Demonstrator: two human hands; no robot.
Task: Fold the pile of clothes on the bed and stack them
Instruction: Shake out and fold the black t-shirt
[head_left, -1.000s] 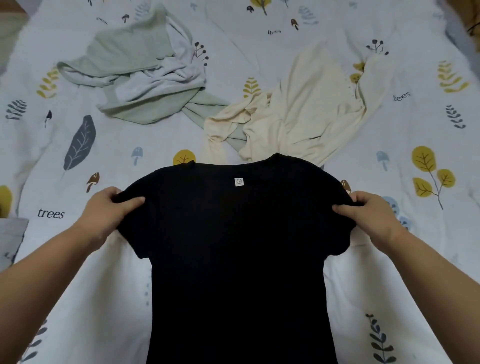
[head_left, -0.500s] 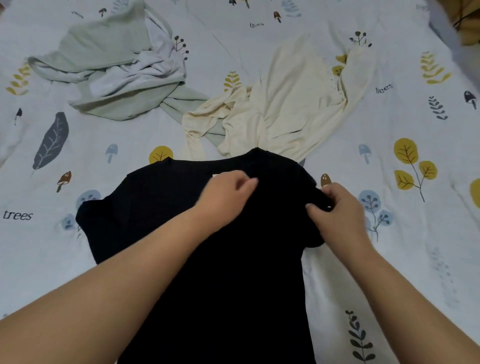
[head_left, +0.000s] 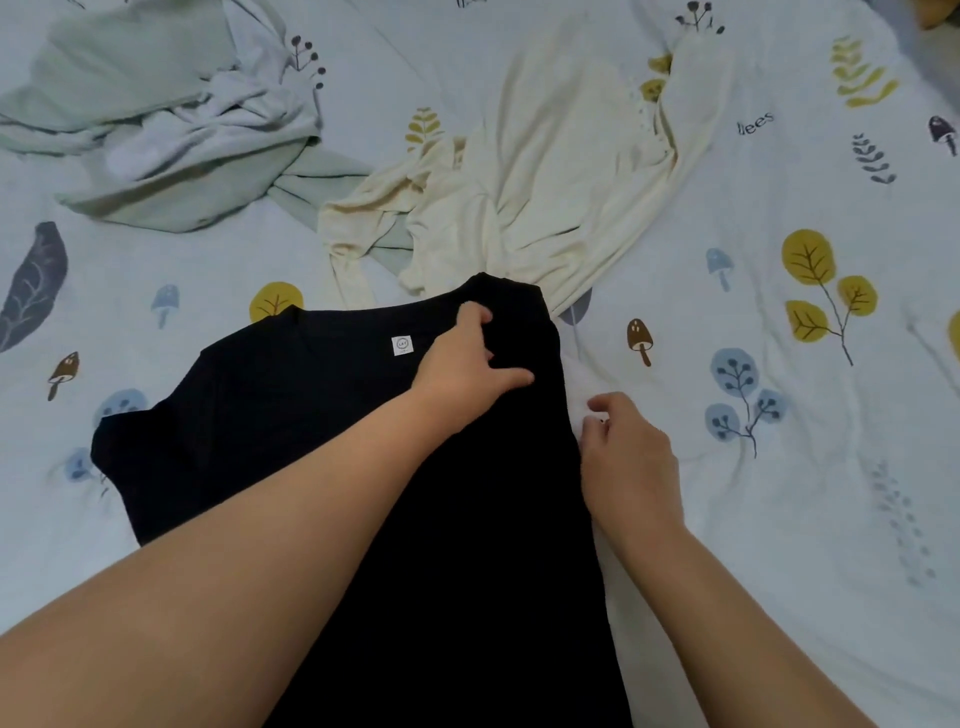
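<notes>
While the left hand (head_left: 470, 361) presses spread fingers on the black T-shirt (head_left: 291, 410) near its collar, the right hand (head_left: 626, 452) pinches the folded right edge. Cream top (head_left: 561, 176) lies at 12 o'clock, green garment (head_left: 135, 67) at 10, on the bedsheet (head_left: 810, 467).

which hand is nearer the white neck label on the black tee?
Left. The left hand rests on the black T-shirt just right of the white neck label. The right hand is farther right and lower, at the shirt's folded right edge.
</notes>
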